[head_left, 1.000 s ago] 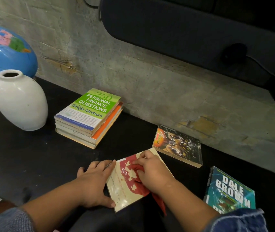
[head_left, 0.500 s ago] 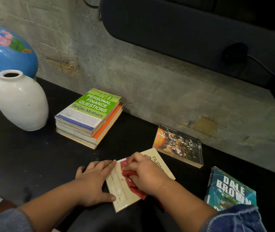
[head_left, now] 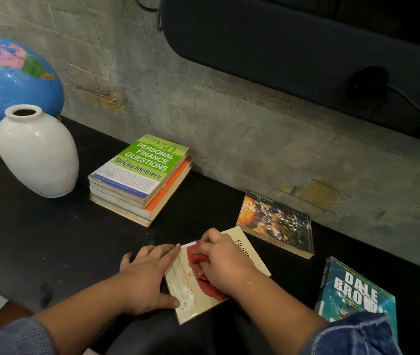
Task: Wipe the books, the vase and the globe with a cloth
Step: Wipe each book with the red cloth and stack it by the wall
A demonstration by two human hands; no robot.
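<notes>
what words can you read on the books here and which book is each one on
"250 PERSONAL FINANCE QUESTIONS for Single Mothers": green book atop the stack.
"GUARDIANS of GA'HOOLE", faint: dark book by the wall.
"FILIPIN", rest hidden by the right hand: cream book.
"DALE BROWN": teal book.
Small print on these covers and the spines: too blurred to read.

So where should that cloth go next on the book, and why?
Probably sweep the red cloth toward the near corner of the cream book. The right hand holds it bunched over the cover's middle, the near strip lies bare, and the left hand pins the left edge.
</notes>
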